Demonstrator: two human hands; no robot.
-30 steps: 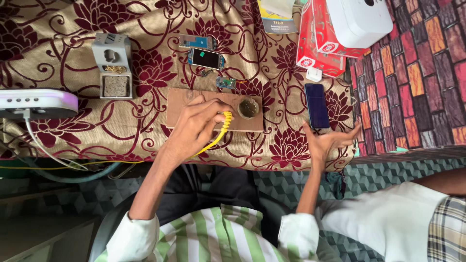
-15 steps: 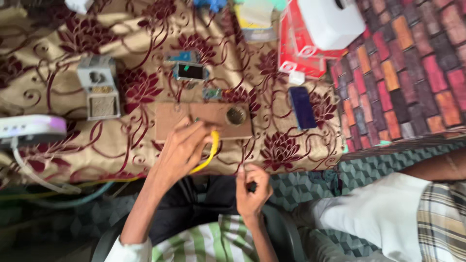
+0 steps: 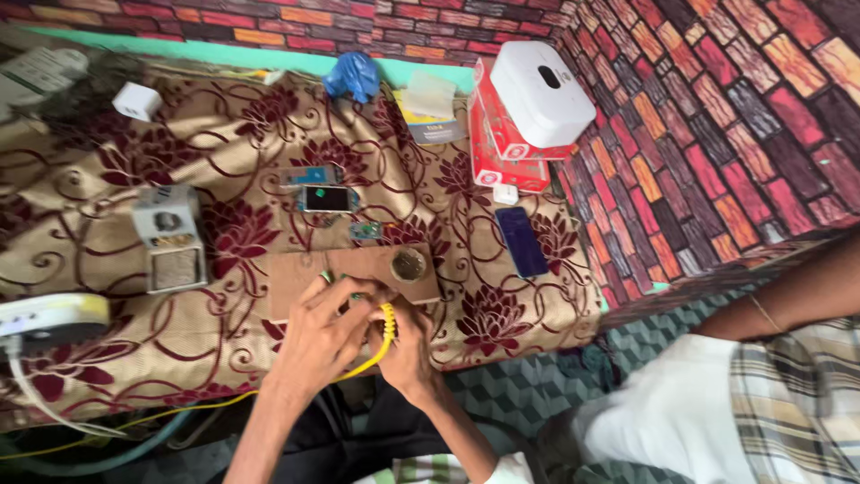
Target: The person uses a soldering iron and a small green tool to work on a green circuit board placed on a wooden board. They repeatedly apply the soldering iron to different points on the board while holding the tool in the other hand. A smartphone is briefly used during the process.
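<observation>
My left hand (image 3: 321, 333) lies on a brown wooden board (image 3: 296, 273) on the patterned cloth, its fingers curled around a yellow-handled corded tool (image 3: 387, 323). A small green part shows at its fingertips. My right hand (image 3: 405, 348) is pressed against the tool's yellow grip from the right, fingers closed; whatever is in it is hidden. The tool's yellow cord (image 3: 134, 421) trails off to the lower left. At the board's right end sits a round tin (image 3: 408, 264).
Beyond the board lie a small green circuit board (image 3: 365, 231), two opened phone parts (image 3: 327, 199) and a dark blue phone (image 3: 521, 240). A grey stand (image 3: 170, 237) is at left, a red box (image 3: 497, 148) with a white device (image 3: 542, 90) behind. Another person (image 3: 717, 403) sits at right.
My right hand has come up from near my lap to the board, beside my left hand. The view has tilted up and shows more of the far table.
</observation>
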